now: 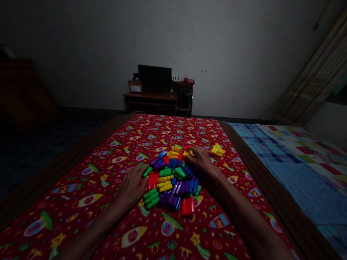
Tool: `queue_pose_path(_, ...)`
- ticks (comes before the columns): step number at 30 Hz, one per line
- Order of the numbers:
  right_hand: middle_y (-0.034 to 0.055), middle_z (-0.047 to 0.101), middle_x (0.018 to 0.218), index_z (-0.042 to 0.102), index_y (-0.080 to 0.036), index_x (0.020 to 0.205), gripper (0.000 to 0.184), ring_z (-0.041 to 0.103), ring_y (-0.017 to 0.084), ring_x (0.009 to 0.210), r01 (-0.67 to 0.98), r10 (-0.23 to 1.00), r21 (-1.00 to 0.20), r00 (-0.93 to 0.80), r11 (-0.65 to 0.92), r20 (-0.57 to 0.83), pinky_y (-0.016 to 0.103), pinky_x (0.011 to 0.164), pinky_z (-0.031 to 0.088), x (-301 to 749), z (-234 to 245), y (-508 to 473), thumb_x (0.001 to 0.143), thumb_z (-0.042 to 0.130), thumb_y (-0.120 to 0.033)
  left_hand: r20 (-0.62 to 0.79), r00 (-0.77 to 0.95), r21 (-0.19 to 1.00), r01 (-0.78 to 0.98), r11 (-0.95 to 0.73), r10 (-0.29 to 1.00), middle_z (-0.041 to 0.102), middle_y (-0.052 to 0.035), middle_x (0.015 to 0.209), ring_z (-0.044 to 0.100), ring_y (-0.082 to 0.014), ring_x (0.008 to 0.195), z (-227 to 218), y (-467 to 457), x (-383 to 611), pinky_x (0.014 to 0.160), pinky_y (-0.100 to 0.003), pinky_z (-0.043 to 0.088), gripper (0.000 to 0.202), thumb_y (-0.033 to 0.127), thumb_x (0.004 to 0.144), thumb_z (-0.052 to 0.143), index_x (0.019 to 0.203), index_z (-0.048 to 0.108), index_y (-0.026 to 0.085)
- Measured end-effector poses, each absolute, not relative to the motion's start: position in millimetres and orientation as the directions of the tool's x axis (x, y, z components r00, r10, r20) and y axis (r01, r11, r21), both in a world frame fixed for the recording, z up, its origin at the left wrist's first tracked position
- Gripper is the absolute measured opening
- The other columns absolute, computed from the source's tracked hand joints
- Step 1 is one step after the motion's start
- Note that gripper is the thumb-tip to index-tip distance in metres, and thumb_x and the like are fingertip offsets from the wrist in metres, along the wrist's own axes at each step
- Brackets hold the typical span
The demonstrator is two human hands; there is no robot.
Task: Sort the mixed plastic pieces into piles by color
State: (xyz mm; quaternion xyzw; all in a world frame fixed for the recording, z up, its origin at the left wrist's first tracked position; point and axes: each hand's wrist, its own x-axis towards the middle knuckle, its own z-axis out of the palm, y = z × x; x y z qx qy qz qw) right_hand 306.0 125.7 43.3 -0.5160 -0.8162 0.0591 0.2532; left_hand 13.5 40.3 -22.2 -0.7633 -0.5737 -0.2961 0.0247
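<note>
A heap of plastic toy blocks in several colours lies on a red patterned cloth (134,236). My left hand (132,183) rests at the heap's left side, fingers stretched out, its fingertips by a green block (147,171) and a red block (153,181). At the far right edge of the heap, my right hand (203,160) has its thumb and fingers closed on a yellow block (187,152). Apart from the heap, beyond that hand, sits another yellow block (217,150). Near me in the heap are a green block (151,198) and a red block (188,206).
A low desk (150,97) with a dark monitor (154,78) stands against the far wall. To the right lies bedding with a blue and checked cover (296,185), below a curtain (311,77). Dark wooden furniture (16,88) is on the left.
</note>
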Motion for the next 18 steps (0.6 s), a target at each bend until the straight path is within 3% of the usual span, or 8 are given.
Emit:
queue_pose_path(3, 0.0108, 0.069, 0.111, 0.066, -0.016, 0.115, 0.030, 0.060, 0.024, 0.101, 0.854, 0.854, -0.340, -0.205, 0.395, 0.479, 0.033, 0.089, 0.043, 327.9, 47.0, 132.1, 0.087, 0.056, -0.024, 0.476, 0.166, 0.300, 0.893, -0.336, 0.864, 0.058, -0.0132, 0.127, 0.052, -0.0296, 0.120, -21.7, 39.9, 13.8, 0.103, -0.050, 0.043, 0.041, 0.029, 0.087, 0.039, 0.124, 0.053, 0.018)
queue_pose_path(5, 0.0130, 0.068, 0.111, 0.066, -0.015, 0.113, 0.029, 0.057, 0.026, 0.103, 0.914, 0.844, -0.264, -0.134, 0.308, 0.519, 0.037, 0.091, 0.042, 345.3, 44.9, 135.6, 0.087, 0.053, -0.022, 0.476, 0.170, 0.293, 0.894, -0.338, 0.863, 0.058, -0.0136, 0.127, 0.052, -0.0297, 0.120, -21.9, 39.8, 14.0, 0.103, -0.050, 0.043, 0.041, 0.029, 0.087, 0.039, 0.124, 0.053, 0.017)
queue_pose_path(10, 0.0155, 0.062, 0.121, 0.066, -0.017, 0.108, 0.026, 0.044, 0.033, 0.121, 0.976, 0.853, -0.070, -0.143, 0.205, 0.502, 0.049, 0.101, 0.032, 380.9, 18.6, 140.8, 0.090, 0.051, -0.026, 0.488, 0.172, 0.273, 0.901, -0.337, 0.856, 0.058, -0.0143, 0.126, 0.052, -0.0298, 0.119, -24.2, 40.6, 13.6, 0.103, -0.051, 0.043, 0.041, 0.028, 0.088, 0.038, 0.125, 0.052, 0.015)
queue_pose_path(18, 0.0167, 0.055, 0.131, 0.061, -0.017, 0.117, 0.033, 0.049, 0.030, 0.120, 0.989, 0.909, -0.122, -0.023, 0.081, 0.415, 0.042, 0.095, 0.041, 404.4, 3.4, 150.5, 0.095, 0.041, -0.030, 0.492, 0.193, 0.264, 0.896, -0.357, 0.849, 0.057, -0.0155, 0.127, 0.052, -0.0290, 0.120, -22.3, 38.6, 13.9, 0.103, -0.048, 0.043, 0.042, 0.028, 0.090, 0.036, 0.126, 0.051, 0.013)
